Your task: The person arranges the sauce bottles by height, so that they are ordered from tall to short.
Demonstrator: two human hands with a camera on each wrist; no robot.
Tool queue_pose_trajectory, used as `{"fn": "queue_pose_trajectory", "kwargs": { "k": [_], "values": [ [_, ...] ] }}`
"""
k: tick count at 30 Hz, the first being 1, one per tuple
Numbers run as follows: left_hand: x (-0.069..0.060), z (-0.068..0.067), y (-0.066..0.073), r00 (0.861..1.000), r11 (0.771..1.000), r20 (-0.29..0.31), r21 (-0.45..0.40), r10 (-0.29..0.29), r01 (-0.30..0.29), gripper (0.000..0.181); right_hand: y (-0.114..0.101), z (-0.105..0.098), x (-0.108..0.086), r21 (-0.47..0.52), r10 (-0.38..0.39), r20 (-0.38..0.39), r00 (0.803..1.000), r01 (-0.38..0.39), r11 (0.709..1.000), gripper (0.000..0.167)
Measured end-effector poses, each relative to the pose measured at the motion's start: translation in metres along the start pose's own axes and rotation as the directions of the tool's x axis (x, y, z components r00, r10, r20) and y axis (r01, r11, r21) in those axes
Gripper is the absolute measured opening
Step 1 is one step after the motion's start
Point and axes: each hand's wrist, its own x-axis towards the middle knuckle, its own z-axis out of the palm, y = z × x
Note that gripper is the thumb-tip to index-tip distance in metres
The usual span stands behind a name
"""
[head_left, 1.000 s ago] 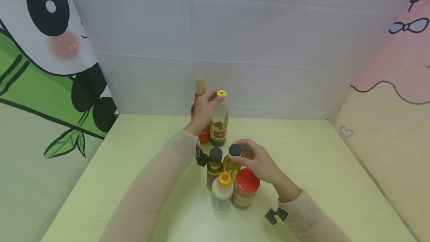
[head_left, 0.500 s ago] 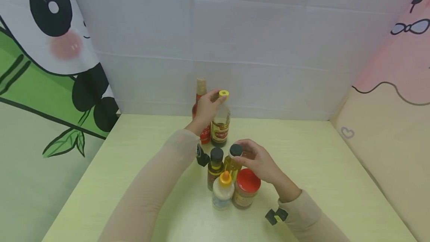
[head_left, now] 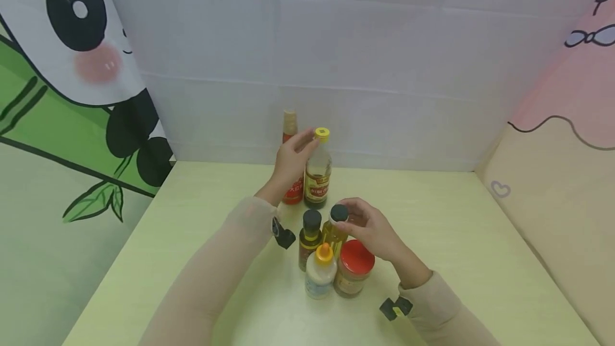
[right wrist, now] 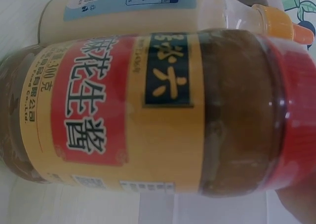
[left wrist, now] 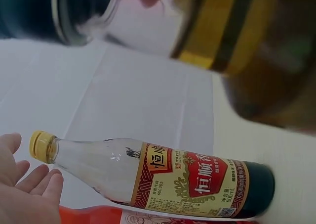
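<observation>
My left hand (head_left: pixel 290 163) is beside the yellow cap of a vinegar bottle (head_left: pixel 317 183), fingers loosely extended. In the left wrist view its fingers (left wrist: pixel 37 179) are spread and stand just apart from the cap. A red-labelled bottle (head_left: pixel 294 191) with a tan cap stands behind this hand, partly hidden. My right hand (head_left: pixel 370 228) holds the dark green cap of an oil bottle (head_left: pixel 334 235) between thumb and fingers; the bottle stands upright on the table. That grip is outside the right wrist view, where a peanut butter jar (right wrist: pixel 163 115) fills most of the frame.
Close in front of the oil bottle stand a black-capped dark bottle (head_left: pixel 309 250), a white squeeze bottle (head_left: pixel 321 276) with an orange nozzle, and the red-lidded jar (head_left: pixel 356 258). A white cloth wall (head_left: pixel 394 84) closes off the back of the table (head_left: pixel 408 191).
My left hand has drawn slightly back and left from the vinegar bottle's cap, its fingers loosening. The right hand keeps its hold. The head view has shifted a little.
</observation>
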Motion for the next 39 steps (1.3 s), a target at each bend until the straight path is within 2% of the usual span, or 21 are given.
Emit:
{"fn": "queue_pose_trajectory", "kwargs": {
  "k": [6, 14, 19, 24, 39],
  "values": [
    [-0.018, -0.006, -0.002, 1.0, 0.999, -0.002, -0.038, -0.007, 0.007, 0.044, 0.001, 0.0, 0.0, -0.004, 0.004, -0.001, 1.0, -0.004, 1.0, 0.04],
    [-0.046, -0.013, -0.002, 0.996, 0.996, 0.044, -0.046, 0.084, -0.082, 0.035, 0.001, 0.0, 0.0, -0.004, 0.003, 0.005, 1.0, -0.003, 1.0, 0.04],
    [-0.059, -0.016, 0.001, 0.996, 0.995, 0.058, -0.076, 0.07, -0.065, 0.034, 0.001, -0.001, 0.0, 0.001, 0.012, 0.002, 1.0, -0.012, 1.0, 0.04],
    [-0.067, -0.018, -0.002, 0.997, 0.996, 0.07, -0.077, 0.041, -0.036, 0.033, 0.001, -0.002, 0.0, -0.002, 0.016, -0.002, 1.0, -0.016, 1.0, 0.04],
    [-0.084, -0.022, -0.013, 0.996, 0.995, 0.073, -0.093, 0.046, -0.039, 0.033, 0.001, -0.004, 0.0, 0.0, 0.025, -0.005, 1.0, -0.025, 1.0, 0.04]
  ]
}}
